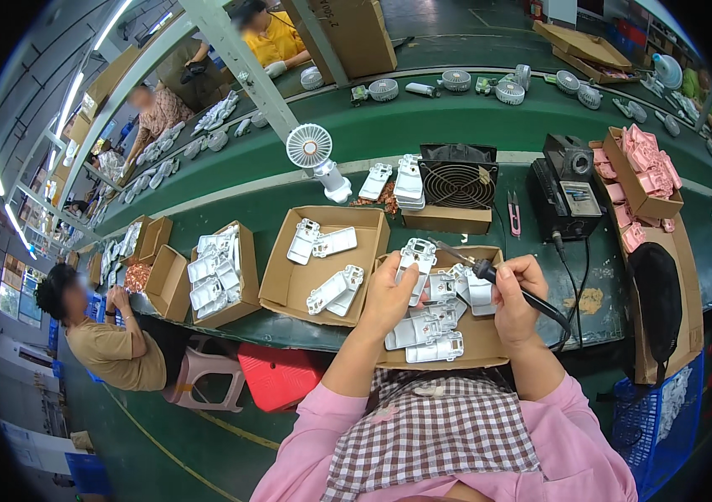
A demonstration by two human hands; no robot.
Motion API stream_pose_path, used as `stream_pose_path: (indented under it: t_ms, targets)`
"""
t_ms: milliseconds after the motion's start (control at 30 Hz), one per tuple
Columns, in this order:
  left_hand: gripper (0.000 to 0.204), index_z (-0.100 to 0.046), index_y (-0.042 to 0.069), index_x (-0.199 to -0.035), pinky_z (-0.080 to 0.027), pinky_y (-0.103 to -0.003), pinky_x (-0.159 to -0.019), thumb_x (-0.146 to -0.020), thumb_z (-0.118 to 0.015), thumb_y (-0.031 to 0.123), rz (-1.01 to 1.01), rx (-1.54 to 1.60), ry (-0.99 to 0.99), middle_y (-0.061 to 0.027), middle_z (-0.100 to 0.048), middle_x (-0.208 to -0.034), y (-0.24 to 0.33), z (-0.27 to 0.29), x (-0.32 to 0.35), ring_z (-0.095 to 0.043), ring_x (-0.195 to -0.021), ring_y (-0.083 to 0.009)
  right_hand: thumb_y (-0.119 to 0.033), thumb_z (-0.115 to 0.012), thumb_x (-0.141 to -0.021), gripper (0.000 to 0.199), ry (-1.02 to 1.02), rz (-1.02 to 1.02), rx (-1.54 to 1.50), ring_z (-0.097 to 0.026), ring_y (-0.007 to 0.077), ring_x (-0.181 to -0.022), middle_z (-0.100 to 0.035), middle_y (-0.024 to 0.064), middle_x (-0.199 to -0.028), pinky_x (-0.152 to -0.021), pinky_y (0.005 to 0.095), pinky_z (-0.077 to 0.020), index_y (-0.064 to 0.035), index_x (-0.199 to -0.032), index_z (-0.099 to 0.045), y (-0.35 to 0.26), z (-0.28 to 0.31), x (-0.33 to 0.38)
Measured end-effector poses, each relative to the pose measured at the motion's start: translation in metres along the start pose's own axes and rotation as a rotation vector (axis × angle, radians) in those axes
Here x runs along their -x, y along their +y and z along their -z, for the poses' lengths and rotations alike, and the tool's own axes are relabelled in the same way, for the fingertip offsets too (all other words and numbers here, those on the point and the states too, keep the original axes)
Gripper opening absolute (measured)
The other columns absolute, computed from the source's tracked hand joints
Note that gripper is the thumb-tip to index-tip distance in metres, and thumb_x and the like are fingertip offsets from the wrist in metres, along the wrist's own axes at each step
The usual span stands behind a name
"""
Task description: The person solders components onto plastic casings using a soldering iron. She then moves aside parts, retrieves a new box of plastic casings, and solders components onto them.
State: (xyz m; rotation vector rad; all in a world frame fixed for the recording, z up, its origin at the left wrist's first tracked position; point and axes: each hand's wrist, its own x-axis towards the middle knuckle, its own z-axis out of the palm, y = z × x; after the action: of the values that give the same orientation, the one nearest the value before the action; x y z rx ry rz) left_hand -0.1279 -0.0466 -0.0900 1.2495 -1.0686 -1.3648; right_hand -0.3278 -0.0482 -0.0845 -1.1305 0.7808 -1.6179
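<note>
My left hand grips a white plastic fan housing, tilted up above a cardboard tray. In my right hand is a soldering iron, its dark cord running off to the right. The iron's metal tip points left, close to the upper end of the housing; whether it touches cannot be told. Beneath both hands, the tray holds several more white housings. Left of it, a wider cardboard tray contains a few similar housings.
A black fume fan stands behind the tray, with pink-handled tweezers and a soldering station to its right. A white handheld fan stands at the back. Pink parts fill a box at right. A co-worker sits at left.
</note>
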Motion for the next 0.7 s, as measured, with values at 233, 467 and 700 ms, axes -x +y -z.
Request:
stream_pose_path:
  t_ms: [233,467,700]
  targets:
    - [0.016,-0.051,0.002,-0.103,-0.051,-0.024,-0.051,-0.095,-0.048,0.016,0.009,0.018,0.001,-0.0084,-0.061,-0.080,-0.0009,0.0003,0.0009,-0.060,-0.061,-0.0119,-0.015,-0.058,-0.088,0.015,0.016,0.003,0.043,-0.044,0.0043,-0.050,-0.050,-0.0001,-0.062,-0.046,0.0179,-0.0333,-0.0046,-0.081,-0.049,0.0001,-0.0044,0.0005]
    - [0.015,-0.050,0.002,-0.101,-0.050,-0.025,-0.051,-0.095,-0.047,0.015,0.011,0.040,0.012,-0.0085,-0.060,-0.079,0.0011,-0.0022,0.0039,-0.059,-0.060,-0.0120,-0.016,-0.058,-0.088,0.016,-0.038,0.009,0.112,-0.044,0.0048,-0.050,-0.051,0.0009,-0.062,-0.047,0.0185,-0.0348,-0.0037,-0.081,-0.050,-0.0015,-0.0046,0.0025]
    - [0.013,-0.049,0.003,-0.102,-0.050,-0.025,-0.051,-0.096,-0.047,0.015,-0.006,0.030,0.000,-0.0071,-0.060,-0.078,0.0002,-0.0014,0.0028,-0.059,-0.060,-0.0112,-0.011,-0.057,-0.089,0.013,-0.106,-0.012,0.142,-0.046,0.0044,-0.052,-0.052,0.0014,-0.064,-0.048,0.0184,-0.0379,-0.0026,-0.082,-0.050,-0.0017,-0.0076,0.0030]
